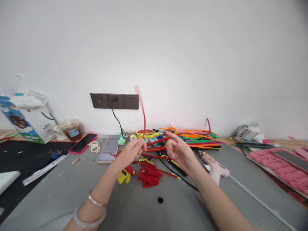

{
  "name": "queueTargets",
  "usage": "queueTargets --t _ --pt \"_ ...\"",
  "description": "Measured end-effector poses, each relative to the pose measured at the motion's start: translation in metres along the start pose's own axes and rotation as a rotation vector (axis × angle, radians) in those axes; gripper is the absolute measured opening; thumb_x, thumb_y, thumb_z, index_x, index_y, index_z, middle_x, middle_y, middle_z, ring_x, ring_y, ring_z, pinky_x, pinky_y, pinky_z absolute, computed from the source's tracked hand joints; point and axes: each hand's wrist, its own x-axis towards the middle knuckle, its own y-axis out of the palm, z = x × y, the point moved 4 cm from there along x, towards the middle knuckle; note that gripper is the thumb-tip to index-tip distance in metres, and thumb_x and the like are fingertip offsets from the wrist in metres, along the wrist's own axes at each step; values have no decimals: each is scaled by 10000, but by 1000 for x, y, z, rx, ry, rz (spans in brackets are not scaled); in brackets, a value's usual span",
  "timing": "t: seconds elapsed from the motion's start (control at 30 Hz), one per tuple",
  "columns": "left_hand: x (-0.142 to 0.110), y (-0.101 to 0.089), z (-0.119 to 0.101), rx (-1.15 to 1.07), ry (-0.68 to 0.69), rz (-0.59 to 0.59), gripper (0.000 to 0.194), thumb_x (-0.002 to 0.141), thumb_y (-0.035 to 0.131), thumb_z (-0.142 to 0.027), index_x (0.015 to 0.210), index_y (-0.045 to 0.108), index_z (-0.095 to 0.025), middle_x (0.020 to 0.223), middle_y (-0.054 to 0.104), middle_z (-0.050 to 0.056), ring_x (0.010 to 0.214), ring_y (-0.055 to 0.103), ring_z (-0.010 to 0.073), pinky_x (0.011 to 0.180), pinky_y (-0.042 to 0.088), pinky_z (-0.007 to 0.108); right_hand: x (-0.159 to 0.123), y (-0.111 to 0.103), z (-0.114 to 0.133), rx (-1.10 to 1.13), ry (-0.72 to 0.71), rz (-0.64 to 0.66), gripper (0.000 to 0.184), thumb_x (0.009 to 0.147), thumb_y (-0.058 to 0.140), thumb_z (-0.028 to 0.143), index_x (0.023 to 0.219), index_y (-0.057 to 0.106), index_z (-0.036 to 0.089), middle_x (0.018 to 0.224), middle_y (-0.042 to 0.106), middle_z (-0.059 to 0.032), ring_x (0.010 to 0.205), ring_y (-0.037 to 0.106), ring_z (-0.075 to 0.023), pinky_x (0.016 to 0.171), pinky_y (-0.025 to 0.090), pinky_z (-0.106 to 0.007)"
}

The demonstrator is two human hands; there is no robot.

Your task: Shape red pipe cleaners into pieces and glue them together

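My left hand [131, 152] is closed in a pinch on a red pipe cleaner [144, 118] that stands up from the fingers, its top smeared by motion. My right hand [181, 153] hovers to the right, index finger stretched toward the left hand, the other fingers curled; what they hold, if anything, is hidden. More red pipe cleaners [158, 149] lie between and behind the hands. Below them sit a bundle of folded red pipe cleaner [149, 175] and a small yellow-and-red piece [124, 176]. A black pom-pom [160, 200] lies nearer to me.
Behind my right hand lies a pile of coloured pipe cleaners [204, 139]. Yellow-and-black tool handles [176, 167] and a pale pink glue gun [218, 170] are close to my right arm. Two phones [83, 143], a drink cup [72, 131] and a carton [31, 118] are at left.
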Motion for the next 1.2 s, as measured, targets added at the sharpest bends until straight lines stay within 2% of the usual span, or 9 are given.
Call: queueTargets --t 0.1,0.17,0.33,0.47,0.57,0.7,0.87,1.0,1.2 --pt "0 35 1 -98 -68 242 501 912 385 -627 736 501 -173 594 332 -68 486 279 78 468 257 208 -4 17 -17 -95 72 133 364 812 695 471 1029 623 188 589 521 57 459 356 -77 452 231 -221" --pt "-1 44 3 -79 -66 284 496 917 395 -618 746 514 -168 587 356 -66 481 293 77 462 262 209 -5 20 -23 -174 77 147 312 852 655 483 881 609 176 535 498 60 450 353 -75 456 221 -226" --pt "2 29 13 -28 52 122 476 957 375 -542 869 607 -135 583 358 -61 509 315 88 489 244 218 -2 5 -15 -150 -40 -109 341 850 632 538 823 523 216 515 478 83 425 366 -79 450 261 -222" --pt "-1 17 9 117 132 14 438 944 432 -491 877 667 -128 601 388 -45 557 349 104 519 264 230 -3 11 -19 -198 6 -18 324 840 664 504 816 524 213 545 536 73 433 429 -74 457 304 -211" --pt "-6 15 6 275 107 118 347 909 526 -437 855 702 -143 650 533 -22 607 447 113 576 335 229 -5 16 -24 -230 69 55 338 809 703 496 785 538 202 601 595 47 478 511 -86 497 387 -221" --pt "-14 12 8 403 105 367 322 693 789 -435 886 734 -183 798 643 4 746 571 155 697 424 241 -2 6 -17 -143 20 -109 355 759 748 497 756 546 204 620 591 44 527 541 -94 534 445 -226" --pt "-19 10 12 626 65 464 143 729 772 -295 853 759 -226 878 673 19 888 578 194 800 410 284 2 -4 -11 -12 -10 -228 337 718 796 454 731 573 200 616 587 49 529 526 -79 534 463 -199" --pt "-17 10 10 499 85 410 119 790 704 -288 845 759 -198 891 703 32 879 618 186 815 435 271 1 0 -15 7 21 -186 319 692 823 429 763 610 203 676 662 23 598 609 -101 609 511 -219" --pt "-9 1 12 359 -26 78 216 797 676 -359 851 764 -170 802 759 36 725 645 179 681 458 251 -4 12 -25 -172 62 -125 338 690 797 482 779 630 202 682 675 -6 671 648 -165 669 516 -291"
